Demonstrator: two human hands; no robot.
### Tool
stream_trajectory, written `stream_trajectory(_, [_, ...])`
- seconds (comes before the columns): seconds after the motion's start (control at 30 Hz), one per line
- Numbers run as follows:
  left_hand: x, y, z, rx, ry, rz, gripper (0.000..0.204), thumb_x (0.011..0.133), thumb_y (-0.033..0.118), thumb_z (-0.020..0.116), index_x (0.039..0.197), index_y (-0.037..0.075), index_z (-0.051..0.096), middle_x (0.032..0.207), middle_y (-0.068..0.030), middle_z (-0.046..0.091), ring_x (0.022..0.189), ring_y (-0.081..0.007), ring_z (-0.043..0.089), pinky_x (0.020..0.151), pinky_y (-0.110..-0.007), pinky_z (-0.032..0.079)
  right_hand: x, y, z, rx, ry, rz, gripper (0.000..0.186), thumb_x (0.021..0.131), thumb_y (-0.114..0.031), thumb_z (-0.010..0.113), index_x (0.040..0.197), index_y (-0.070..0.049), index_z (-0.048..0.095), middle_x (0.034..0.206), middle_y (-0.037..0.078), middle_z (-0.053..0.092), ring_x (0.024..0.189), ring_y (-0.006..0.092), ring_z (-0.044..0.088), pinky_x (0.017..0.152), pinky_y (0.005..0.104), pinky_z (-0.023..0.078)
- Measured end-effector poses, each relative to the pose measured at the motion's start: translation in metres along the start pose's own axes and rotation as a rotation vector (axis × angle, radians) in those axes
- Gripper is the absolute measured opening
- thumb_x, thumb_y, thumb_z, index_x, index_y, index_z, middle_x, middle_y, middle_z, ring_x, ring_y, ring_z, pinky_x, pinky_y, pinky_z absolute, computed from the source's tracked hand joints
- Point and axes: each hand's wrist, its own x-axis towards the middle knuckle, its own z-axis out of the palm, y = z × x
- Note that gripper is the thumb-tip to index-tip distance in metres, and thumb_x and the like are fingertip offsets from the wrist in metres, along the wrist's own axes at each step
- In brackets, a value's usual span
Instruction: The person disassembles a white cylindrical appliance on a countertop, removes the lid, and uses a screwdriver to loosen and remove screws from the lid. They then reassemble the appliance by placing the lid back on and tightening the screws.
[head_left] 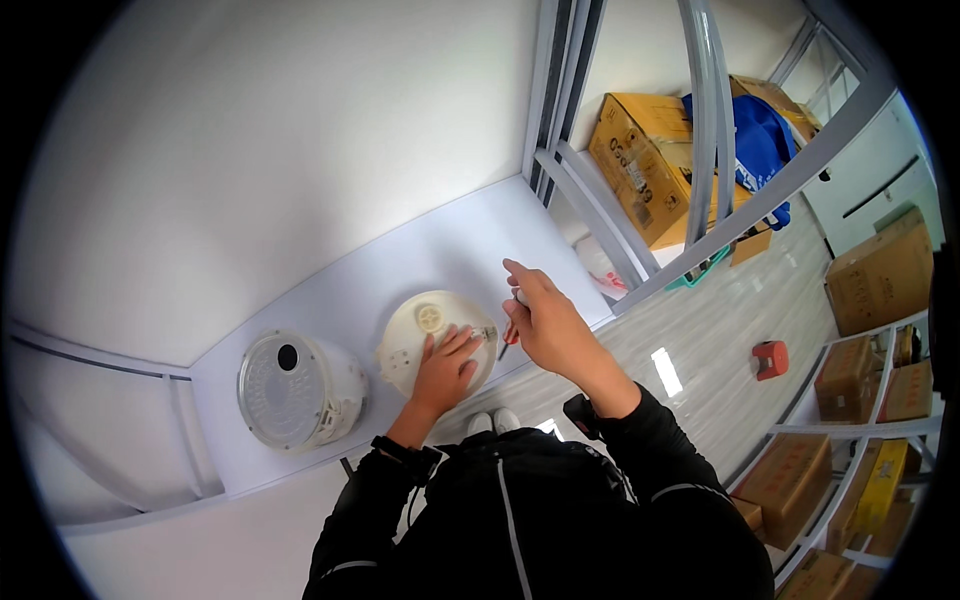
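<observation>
Left hand [445,378] is laid open on the cream disc [405,335] on the table [500,230], presumably to keep it steady. Right hand [552,330] is curled; whether the red-handled tool [510,334] is gripped can't be told.

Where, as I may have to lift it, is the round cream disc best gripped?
Probably by the left rim of the cream disc, coming from the person's left: that curved edge is bare, while the left hand lies spread over the near part. Avoid the small round piece near the far rim.
</observation>
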Motion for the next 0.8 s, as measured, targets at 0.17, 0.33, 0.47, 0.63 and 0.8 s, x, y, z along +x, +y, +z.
stream_trajectory(0.17, [0.002,0.0,0.004,0.024,0.008,0.001,0.047,0.103,0.022,0.062,0.15,0.017,0.064,0.163,-0.009,0.053,0.157,-0.0319,0.042,0.13,-0.06,0.021,0.001,0.022,0.028,0.053,0.159,-0.197,0.024,0.104,0.001,0.064,0.129,-0.001,0.066,0.12,0.016,0.061,0.09,0.0294,0.075,0.077,0.0364,0.06])
stream_trajectory(0.33, [0.002,0.003,0.005,0.065,0.002,-0.01,0.049,0.103,0.022,0.061,0.151,0.017,0.062,0.164,-0.0089,0.052,0.157,-0.0326,0.042,0.129,-0.062,0.021,0.0,0.033,0.042,0.069,0.208,-0.231,0.02,0.104,0.001,0.066,0.123,-0.004,0.068,0.121,0.015,0.061,0.087,0.0289,0.075,0.077,0.0366,0.061])
stream_trajectory(0.47, [0.003,0.006,0.001,0.077,-0.021,-0.015,0.05,0.104,0.023,0.06,0.153,0.017,0.061,0.165,-0.0077,0.052,0.157,-0.0328,0.041,0.129,-0.063,0.021,-0.003,0.032,0.047,0.025,0.168,-0.228,0.018,0.103,0.0,0.067,0.121,-0.004,0.069,0.122,0.015,0.062,0.087,0.0299,0.075,0.076,0.0378,0.061])
stream_trajectory(0.63, [0.003,0.004,0.001,0.078,-0.009,-0.008,0.049,0.103,0.023,0.06,0.152,0.017,0.061,0.165,-0.0076,0.051,0.156,-0.0332,0.042,0.128,-0.063,0.022,-0.005,0.03,0.053,0.04,0.152,-0.227,0.017,0.102,0.0,0.068,0.118,-0.005,0.07,0.122,0.014,0.063,0.087,0.0315,0.074,0.076,0.0385,0.061])
stream_trajectory(0.8, [0.005,0.009,-0.002,0.066,-0.037,-0.022,0.048,0.103,0.022,0.061,0.151,0.017,0.062,0.165,-0.0079,0.051,0.157,-0.0336,0.041,0.128,-0.063,0.022,-0.004,0.032,0.056,-0.014,0.164,-0.229,0.015,0.102,-0.001,0.069,0.116,-0.004,0.07,0.121,0.014,0.063,0.087,0.0312,0.075,0.075,0.0389,0.061])
